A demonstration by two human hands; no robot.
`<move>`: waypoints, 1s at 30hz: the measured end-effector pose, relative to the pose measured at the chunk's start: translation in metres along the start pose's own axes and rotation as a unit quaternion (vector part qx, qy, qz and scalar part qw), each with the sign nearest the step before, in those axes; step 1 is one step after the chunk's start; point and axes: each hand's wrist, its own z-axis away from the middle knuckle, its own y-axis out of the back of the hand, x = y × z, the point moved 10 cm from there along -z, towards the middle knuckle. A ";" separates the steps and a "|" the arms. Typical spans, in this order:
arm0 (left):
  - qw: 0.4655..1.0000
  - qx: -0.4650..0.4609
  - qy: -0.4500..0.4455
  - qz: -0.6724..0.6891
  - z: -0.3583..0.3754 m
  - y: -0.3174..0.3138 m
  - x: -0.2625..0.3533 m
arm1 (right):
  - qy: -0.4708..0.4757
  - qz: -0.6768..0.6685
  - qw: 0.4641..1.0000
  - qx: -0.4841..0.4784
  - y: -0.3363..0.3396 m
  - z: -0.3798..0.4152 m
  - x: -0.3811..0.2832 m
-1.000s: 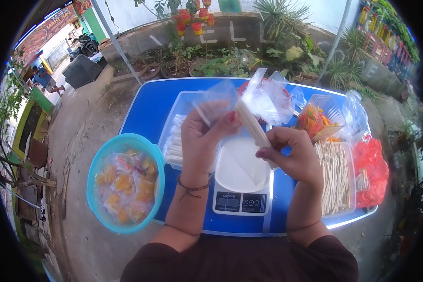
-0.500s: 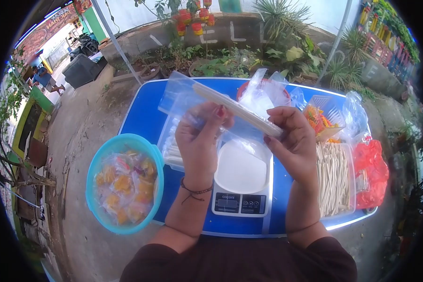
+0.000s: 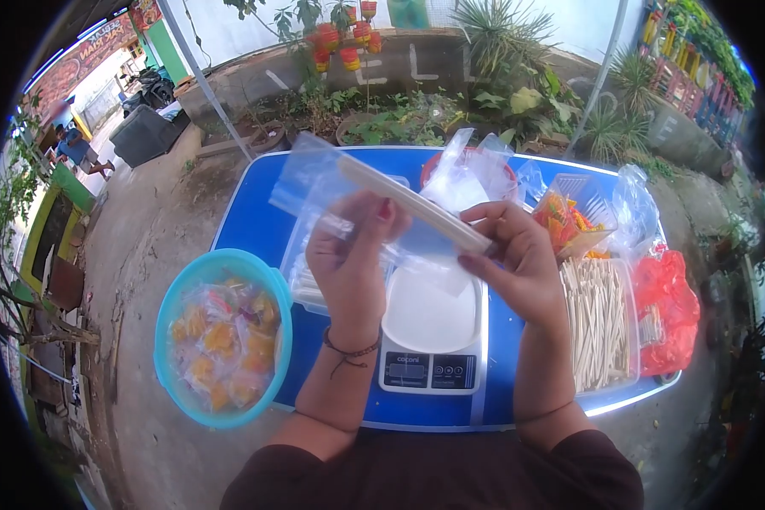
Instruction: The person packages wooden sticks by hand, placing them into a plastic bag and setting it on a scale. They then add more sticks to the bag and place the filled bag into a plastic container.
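Observation:
Over the kitchen scale (image 3: 433,313), a bundle of pale thin sticks (image 3: 416,206) lies slantwise in a clear plastic bag (image 3: 304,177). My left hand (image 3: 353,259) is closed on the bag, thumb against the upper part of the bundle. With thumb and fingers, my right hand (image 3: 520,268) pinches the lower right end of the sticks. The bag reaches past their upper left end and hangs loose below them. Partly hidden behind my left hand is a clear tub (image 3: 308,289) of whitish sticks. The scale's display cannot be read.
A teal basin (image 3: 163,344) of bagged yellow-orange food stands left of the blue table (image 3: 251,208). On the right are a tub of sticks (image 3: 602,327), a red plastic bag (image 3: 670,310) and a basket (image 3: 599,200) with orange packets. Clear bags (image 3: 459,177) fill a red bowl at the back.
Both hands, with the bag and sticks, have shifted slightly left and down in view. The grip looks much the same.

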 end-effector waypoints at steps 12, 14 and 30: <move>0.993 -0.064 0.093 0.016 0.004 -0.010 -0.016 | 0.131 0.045 0.989 -0.057 -0.037 0.004 -0.020; 0.994 -0.061 0.085 0.009 0.003 -0.007 -0.014 | 0.152 0.138 0.977 -0.060 -0.043 0.006 -0.030; 0.994 -0.061 0.087 0.010 0.000 -0.003 -0.006 | 0.294 0.408 0.865 -0.004 -0.063 0.007 -0.033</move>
